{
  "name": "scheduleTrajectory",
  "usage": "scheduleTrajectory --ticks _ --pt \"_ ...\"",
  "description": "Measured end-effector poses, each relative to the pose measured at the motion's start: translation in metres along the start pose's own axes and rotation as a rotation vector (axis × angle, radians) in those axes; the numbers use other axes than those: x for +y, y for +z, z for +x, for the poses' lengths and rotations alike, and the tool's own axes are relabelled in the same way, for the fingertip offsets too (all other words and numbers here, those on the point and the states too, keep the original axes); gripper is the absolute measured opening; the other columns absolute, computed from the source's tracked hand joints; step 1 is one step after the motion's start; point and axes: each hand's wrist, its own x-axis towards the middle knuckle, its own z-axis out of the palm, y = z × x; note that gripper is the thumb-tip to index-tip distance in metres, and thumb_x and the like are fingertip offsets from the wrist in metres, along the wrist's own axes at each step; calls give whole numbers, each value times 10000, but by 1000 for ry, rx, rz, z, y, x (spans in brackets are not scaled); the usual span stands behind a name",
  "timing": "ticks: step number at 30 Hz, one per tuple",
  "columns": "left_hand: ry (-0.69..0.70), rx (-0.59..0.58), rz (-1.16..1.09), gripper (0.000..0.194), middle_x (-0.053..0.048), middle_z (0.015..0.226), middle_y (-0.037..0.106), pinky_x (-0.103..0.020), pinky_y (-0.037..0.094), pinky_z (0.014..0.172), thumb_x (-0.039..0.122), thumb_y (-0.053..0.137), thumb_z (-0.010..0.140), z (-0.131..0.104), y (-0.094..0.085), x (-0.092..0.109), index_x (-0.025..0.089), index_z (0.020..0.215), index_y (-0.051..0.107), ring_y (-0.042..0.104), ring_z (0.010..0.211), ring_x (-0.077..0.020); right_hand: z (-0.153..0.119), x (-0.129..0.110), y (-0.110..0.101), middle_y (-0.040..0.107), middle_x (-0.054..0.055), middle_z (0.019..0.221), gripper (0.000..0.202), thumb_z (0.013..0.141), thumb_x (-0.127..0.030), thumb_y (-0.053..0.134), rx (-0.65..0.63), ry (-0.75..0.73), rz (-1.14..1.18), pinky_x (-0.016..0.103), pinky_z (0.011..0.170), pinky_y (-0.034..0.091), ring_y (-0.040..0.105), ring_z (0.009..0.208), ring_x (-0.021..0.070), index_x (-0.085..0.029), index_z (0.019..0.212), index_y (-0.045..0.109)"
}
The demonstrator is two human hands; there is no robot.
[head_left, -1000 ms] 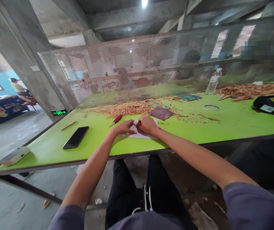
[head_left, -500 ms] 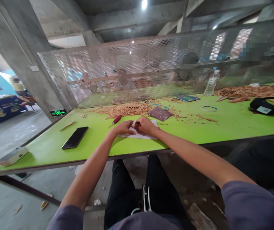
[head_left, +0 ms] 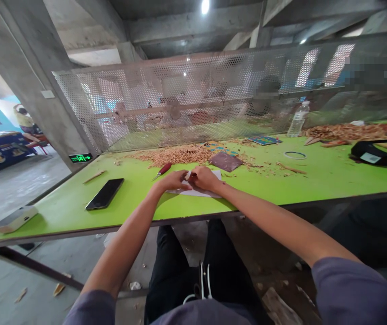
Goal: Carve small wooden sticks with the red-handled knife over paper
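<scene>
My left hand [head_left: 176, 180] and my right hand [head_left: 204, 178] meet over a white sheet [head_left: 200, 191] near the table's front edge. Between their closed fingertips is a small pale piece [head_left: 188, 176], partly hidden, too small to make out. A red-handled knife [head_left: 164, 169] lies just behind my left hand. Behind my right hand lies a brown sheet of sandpaper-like material [head_left: 226, 161], beside a heap of wood shavings [head_left: 180, 155].
On the green table [head_left: 139, 198] are a black phone [head_left: 105, 194], a white box [head_left: 15, 219], a wooden stick [head_left: 94, 176], a roll of tape [head_left: 294, 155], a bottle [head_left: 298, 119] and a black strapped item [head_left: 371, 153]. A mesh divider [head_left: 180, 104] stands behind; people sit beyond it.
The view has shifted slightly. Both hands stay together over the white sheet, with only a slight change in the fingers.
</scene>
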Motion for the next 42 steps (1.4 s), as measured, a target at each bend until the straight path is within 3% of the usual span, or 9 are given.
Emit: scheduleTrajectory --ticks 13,17,21,25,29,32,36,40,42 --pt "11 -7 -8 714 -129 1279 687 -368 472 932 635 733 775 -1 -1 0 168 1297 589 640 1130 -319 0 1 2 736 111 918 177 882 -227 626 17 -23 -6 268 750 393 627 828 200 -126 911 769" --pt "-4 1 -1 763 -140 1306 676 -368 479 923 657 739 762 -1 0 0 167 1324 577 639 1136 -323 0 5 1 744 128 917 185 869 -187 615 19 72 -43 271 752 395 638 831 207 -110 899 781" --pt "-11 -5 -5 743 -138 1317 673 -372 473 942 643 735 775 -1 -1 1 170 1327 580 638 1145 -327 0 6 -1 756 105 921 190 899 -237 636 -7 -56 42 261 789 409 647 851 199 -133 918 794" --pt "-7 6 -6 736 -133 1287 683 -374 476 933 621 757 760 -1 0 1 172 1320 594 639 1134 -330 0 4 -2 755 123 914 205 901 -224 622 13 18 -12 272 780 414 651 839 208 -119 909 798" --pt "-12 8 -26 765 -131 1289 681 -367 483 929 631 753 756 0 1 -1 173 1346 585 643 1131 -321 1 4 -2 758 107 938 205 908 -243 625 -11 -44 7 265 789 415 652 851 201 -137 934 798" --pt "-4 10 -10 741 -129 1292 685 -371 477 945 626 764 750 0 1 -2 182 1322 601 638 1140 -323 1 5 -2 751 129 914 204 895 -215 615 2 43 -56 274 759 410 651 838 212 -108 909 789" --pt "-17 6 -12 761 -127 1330 675 -364 474 954 639 751 764 0 1 -1 185 1349 580 633 1163 -321 0 5 -2 751 118 947 213 915 -241 610 -31 -56 -25 271 776 412 654 861 208 -128 941 789" --pt "3 14 -11 743 -129 1308 681 -368 480 941 620 768 753 0 0 -1 177 1324 593 638 1145 -323 1 3 -3 746 151 941 243 917 -214 571 -17 70 -112 288 776 416 656 864 228 -98 922 785" --pt "11 14 -23 726 -122 1291 685 -369 484 928 611 765 757 1 0 -1 178 1314 594 639 1132 -319 1 1 -3 747 145 955 242 923 -231 578 -30 27 -102 285 794 418 653 874 226 -108 937 786"
